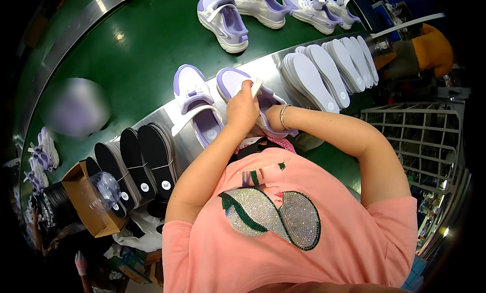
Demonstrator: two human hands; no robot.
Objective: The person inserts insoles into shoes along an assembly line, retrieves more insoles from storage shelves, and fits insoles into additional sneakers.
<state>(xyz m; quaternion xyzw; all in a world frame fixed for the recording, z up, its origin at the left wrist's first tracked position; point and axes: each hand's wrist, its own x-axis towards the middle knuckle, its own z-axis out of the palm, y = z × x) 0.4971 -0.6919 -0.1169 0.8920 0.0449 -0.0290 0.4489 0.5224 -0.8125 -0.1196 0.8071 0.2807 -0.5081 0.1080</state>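
A white and lilac sneaker stands at the metal edge of the green work surface, its toe pointing away from me. My left hand is closed on its white strap, pulling it up from the opening. My right hand, with a bracelet at the wrist, reaches into the shoe near the heel; its fingers are hidden inside. Just left stands a matching sneaker with its strap undone and a lilac insole showing inside.
Stacks of pale insoles lie to the right, bundled black insoles to the left beside a cardboard box. More sneakers stand on the green surface farther off. A wire rack is at the right.
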